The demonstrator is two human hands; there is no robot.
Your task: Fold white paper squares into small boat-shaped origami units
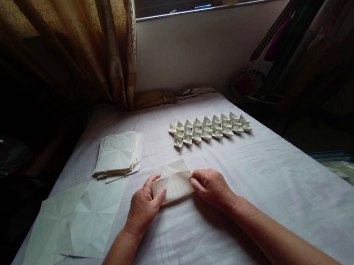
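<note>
A cream sheet of paper (174, 182), partly folded, lies on the cloth-covered table (273, 189) in front of me. My left hand (145, 207) pinches its left edge between thumb and fingers. My right hand (210, 186) grips its right edge with curled fingers. The front flap is lifted slightly off the cloth between the two hands.
A stack of creased paper squares (118, 154) sits at the left, with two larger unfolded creased sheets (76, 220) in front of it. Several small folded paper pieces (210, 128) stand in rows beyond my hands. A curtain (96, 46) and window wall are behind; dark clutter flanks both sides.
</note>
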